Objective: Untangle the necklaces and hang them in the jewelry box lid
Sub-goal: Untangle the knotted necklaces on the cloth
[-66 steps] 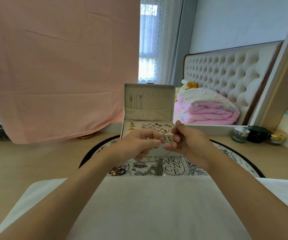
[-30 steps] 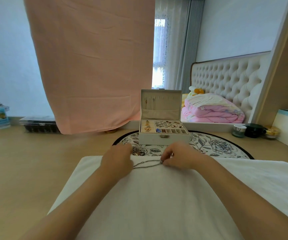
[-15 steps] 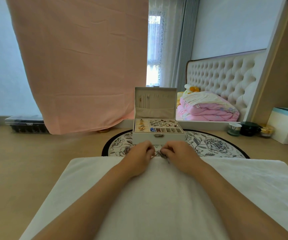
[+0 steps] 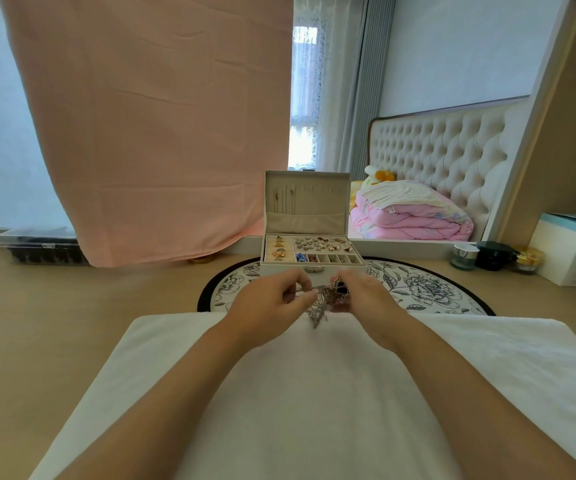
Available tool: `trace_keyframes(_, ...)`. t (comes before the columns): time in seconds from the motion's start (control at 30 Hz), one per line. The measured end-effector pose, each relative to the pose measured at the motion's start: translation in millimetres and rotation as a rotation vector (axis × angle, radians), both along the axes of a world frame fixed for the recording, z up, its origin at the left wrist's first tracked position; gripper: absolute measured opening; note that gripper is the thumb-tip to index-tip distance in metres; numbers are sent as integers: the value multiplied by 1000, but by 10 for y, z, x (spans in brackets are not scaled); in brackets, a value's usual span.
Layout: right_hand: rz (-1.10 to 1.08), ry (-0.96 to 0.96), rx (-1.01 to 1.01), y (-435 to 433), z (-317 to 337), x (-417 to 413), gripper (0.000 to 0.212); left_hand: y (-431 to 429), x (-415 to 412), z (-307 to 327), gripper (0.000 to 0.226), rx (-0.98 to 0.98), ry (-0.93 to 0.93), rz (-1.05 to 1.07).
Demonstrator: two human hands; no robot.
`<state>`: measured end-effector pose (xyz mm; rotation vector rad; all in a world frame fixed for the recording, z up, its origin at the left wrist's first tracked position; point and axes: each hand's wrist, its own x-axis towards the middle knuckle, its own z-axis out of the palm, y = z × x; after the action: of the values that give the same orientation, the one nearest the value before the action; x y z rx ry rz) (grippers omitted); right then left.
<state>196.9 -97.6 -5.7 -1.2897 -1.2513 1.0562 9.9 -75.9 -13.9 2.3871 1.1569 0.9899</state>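
In the head view, a tangled clump of necklaces (image 4: 321,303) is held up between both hands, just above the far edge of a white cloth (image 4: 314,393). The clump's left side is pinched by the curled fingers of the left hand (image 4: 272,303); its right side is gripped by the curled right hand (image 4: 362,296). Just beyond the hands, a jewelry box (image 4: 314,269) is seen on a round floral mat (image 4: 428,289) on the worktop (image 4: 72,323). Its lid (image 4: 317,202) is upright, with a few chains (image 4: 285,199) hung at the lid's left.
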Motion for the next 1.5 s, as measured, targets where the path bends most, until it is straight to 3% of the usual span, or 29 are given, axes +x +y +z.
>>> trace_keyframes(0.07,31,-183,64,-39,13,25,36,6,-13,-7,9,27,-13,23)
trace_keyframes(0.2,135,-113,108,-98,84,122,15,-6,-63,-13,16,-66,-173,-32)
trace_keyframes(0.33,197,-136,37,-99,169,232,8,-14,-88,43,16,-21,-183,8)
trace_keyframes(0.47,157,-584,-9,-153,269,283,6,-76,-77,105,15,92,-2,11)
trace_keyframes(0.67,93,-605,15,-235,348,347,8,-82,-77,99,14,120,31,18)
trace_keyframes(0.83,184,-922,-155,-238,218,425,9,-16,-71,-30,12,-10,213,-175)
trace_keyframes(0.97,179,-1095,-157,-259,80,390,10,-50,-4,-80,14,-109,386,-260)
trace_keyframes(1.13,243,-1046,-126,-251,77,389,26,-49,10,-75,26,-106,377,-203)
trace_keyframes(1.3,291,-1035,-96,-237,30,403,14,-199,145,-125,20,-14,251,-137)
trace_keyframes(1.4,310,-1024,-73,-228,6,427,8,-244,241,-189,28,60,307,-126)
trace_keyframes(1.5,296,-856,-42,-233,-48,443,13,-228,279,-232,19,42,312,-111)
